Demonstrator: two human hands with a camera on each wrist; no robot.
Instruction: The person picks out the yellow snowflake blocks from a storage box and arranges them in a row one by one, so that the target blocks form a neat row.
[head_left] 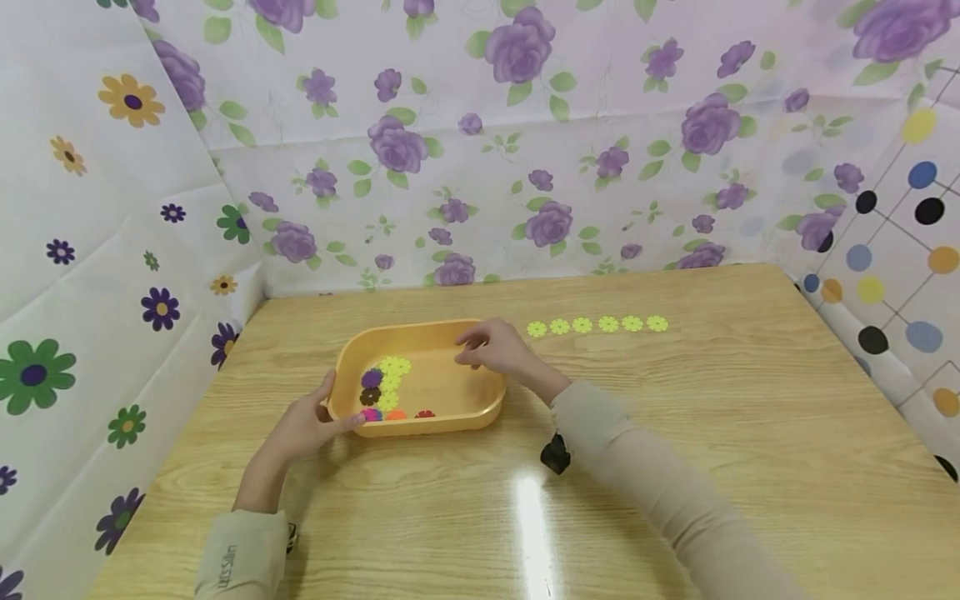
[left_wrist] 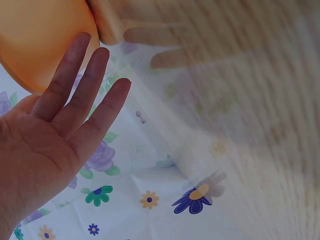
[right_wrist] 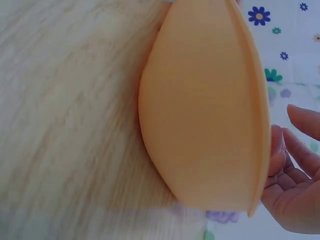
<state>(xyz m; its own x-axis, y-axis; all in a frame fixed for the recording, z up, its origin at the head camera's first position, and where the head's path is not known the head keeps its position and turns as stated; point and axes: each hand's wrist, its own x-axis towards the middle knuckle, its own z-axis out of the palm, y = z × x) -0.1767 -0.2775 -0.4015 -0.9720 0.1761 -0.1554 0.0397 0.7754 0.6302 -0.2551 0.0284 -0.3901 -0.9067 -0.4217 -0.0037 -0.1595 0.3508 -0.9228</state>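
A yellow-orange plastic tray [head_left: 427, 427] sits on the wooden table at centre left. My left hand [head_left: 300, 425] is at its near left corner, thumb laid over the front rim and index finger along the left side; in the left wrist view the other fingers are straight and spread. Over the tray's right end is my right hand [head_left: 495, 348], fingers loosely bent and nothing showing between them. Inside, at the left, lie yellow flower-shaped discs [head_left: 390, 382], a purple disc [head_left: 372, 378], a brown disc [head_left: 371, 396] and pink, orange and red ones by the front wall.
Several yellow flower-shaped discs [head_left: 582, 325] form a row on the table [head_left: 712, 417], behind and right of the tray. Patterned cloth [head_left: 465, 183] hangs along the back and both sides of the table. Bright glare [head_left: 534, 533] crosses the table's near middle.
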